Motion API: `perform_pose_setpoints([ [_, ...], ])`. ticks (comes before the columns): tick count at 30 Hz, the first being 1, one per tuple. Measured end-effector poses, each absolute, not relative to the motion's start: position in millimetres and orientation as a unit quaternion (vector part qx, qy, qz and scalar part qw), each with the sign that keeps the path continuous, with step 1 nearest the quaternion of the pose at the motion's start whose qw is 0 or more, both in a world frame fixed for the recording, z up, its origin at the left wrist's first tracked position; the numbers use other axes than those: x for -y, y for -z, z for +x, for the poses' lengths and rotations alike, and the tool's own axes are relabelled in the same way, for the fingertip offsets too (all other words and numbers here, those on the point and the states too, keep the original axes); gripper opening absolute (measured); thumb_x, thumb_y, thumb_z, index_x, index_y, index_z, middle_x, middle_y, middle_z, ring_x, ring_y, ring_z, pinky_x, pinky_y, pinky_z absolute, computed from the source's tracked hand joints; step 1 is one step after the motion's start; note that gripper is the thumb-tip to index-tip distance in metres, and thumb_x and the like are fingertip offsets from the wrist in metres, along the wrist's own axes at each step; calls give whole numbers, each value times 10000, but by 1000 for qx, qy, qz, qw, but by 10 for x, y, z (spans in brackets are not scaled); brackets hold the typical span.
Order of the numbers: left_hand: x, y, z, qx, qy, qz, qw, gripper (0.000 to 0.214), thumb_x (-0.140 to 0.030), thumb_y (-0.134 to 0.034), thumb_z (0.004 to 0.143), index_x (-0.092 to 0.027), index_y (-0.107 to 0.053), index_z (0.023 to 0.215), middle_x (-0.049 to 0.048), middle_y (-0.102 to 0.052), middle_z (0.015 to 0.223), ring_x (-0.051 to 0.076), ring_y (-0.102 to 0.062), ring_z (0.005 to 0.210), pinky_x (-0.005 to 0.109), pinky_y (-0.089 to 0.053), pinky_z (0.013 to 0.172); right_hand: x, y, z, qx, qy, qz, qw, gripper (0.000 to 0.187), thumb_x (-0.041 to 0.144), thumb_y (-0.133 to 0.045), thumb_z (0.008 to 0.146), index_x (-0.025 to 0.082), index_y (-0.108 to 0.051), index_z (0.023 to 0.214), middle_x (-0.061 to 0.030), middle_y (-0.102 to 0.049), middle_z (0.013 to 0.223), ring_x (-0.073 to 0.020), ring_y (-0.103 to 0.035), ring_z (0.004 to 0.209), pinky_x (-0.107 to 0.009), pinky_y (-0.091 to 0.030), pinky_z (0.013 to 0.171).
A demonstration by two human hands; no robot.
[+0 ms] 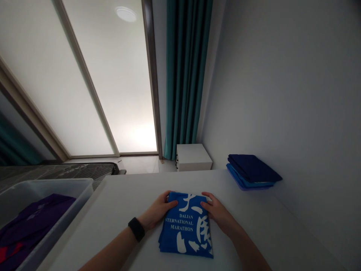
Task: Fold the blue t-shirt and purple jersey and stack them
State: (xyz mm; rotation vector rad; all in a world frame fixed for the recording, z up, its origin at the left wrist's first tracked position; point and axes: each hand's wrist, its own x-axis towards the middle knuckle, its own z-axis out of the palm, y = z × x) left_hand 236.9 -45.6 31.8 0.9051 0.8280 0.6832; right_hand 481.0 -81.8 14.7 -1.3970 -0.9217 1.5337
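Observation:
A blue folded T-shirt (184,226) with white lettering, including "MARATHON", lies on the white table (126,195) in front of me. At its far left corner, my left hand (159,209) pinches the cloth, thumb on top and fingers along the edge. A dark watch is on that wrist. My right hand (216,210) grips the far right corner in the same way, its thumb on the print. The fingertips under the cloth are partly hidden.
A stack of folded dark and lighter blue clothes (252,171) sits at the table's far right, by the wall. On the left stands a clear plastic bin (87,188) holding purple clothing (36,220). Beyond the table are a white cabinet (193,154) and a teal curtain (186,75).

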Motion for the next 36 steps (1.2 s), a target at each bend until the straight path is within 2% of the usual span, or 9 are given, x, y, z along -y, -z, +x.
perform_pose_setpoints([
  [3,485,-312,2390,-378,-305,428,762,483,-343,-799,771,-162,-566,1155,141,-707,1118,299,-698,987,474,-538,914,916,-166,4872,399,-615,-552,397,761,425,-757,661,210,-431,1314,-85,-705,1055,-273,-674,951,-414,-511,844],
  [9,564,-290,2458,-345,-334,429,766,464,-357,-785,784,-192,-586,1170,109,-711,1117,286,-690,1000,452,-531,920,1012,-219,4886,363,-609,-519,477,710,439,-739,704,264,-468,1336,-74,-661,1225,-272,-636,1081,-405,-497,914],
  [12,575,-296,2582,-339,-342,421,769,437,-358,-795,772,-186,-608,1128,109,-717,1098,282,-694,985,443,-531,914,1010,-199,4926,322,-610,-512,512,590,439,-752,692,234,-572,1215,-75,-685,1174,-278,-637,1079,-408,-488,928],
  [15,577,-294,2716,-347,-340,411,771,430,-375,-798,765,-185,-616,1105,104,-725,1070,273,-701,961,430,-532,907,1044,-162,4999,281,-656,-493,498,496,452,-746,694,177,-638,1092,-87,-729,1024,-283,-665,1012,-420,-488,924],
  [19,600,-241,2840,-363,-331,412,767,432,-401,-799,755,-183,-627,1086,98,-732,1036,266,-707,922,412,-547,865,1181,-152,5107,273,-673,-503,468,509,449,-756,690,176,-641,1104,-75,-736,987,-275,-677,978,-426,-487,923],
  [22,637,-230,2919,-362,-320,416,770,419,-407,-795,758,-186,-635,1076,91,-732,1029,259,-706,918,408,-542,878,1281,-175,5183,304,-652,-509,471,497,488,-712,739,211,-628,1143,-58,-730,1036,-270,-675,984,-435,-488,918],
  [28,686,-321,3141,-356,-312,452,756,408,-430,-793,752,-203,-636,1052,77,-725,1021,260,-693,930,400,-543,872,1349,-248,5369,340,-588,-555,480,481,556,-641,760,213,-644,1097,-57,-726,1024,-265,-677,959,-415,-501,892],
  [36,601,-334,3663,-335,-297,503,739,452,-473,-762,766,-216,-609,1104,58,-718,1009,254,-683,926,367,-550,815,1418,-377,5850,399,-475,-613,490,373,514,-573,820,227,-641,1048,-54,-711,1051,-271,-650,1003,-403,-496,885],
])
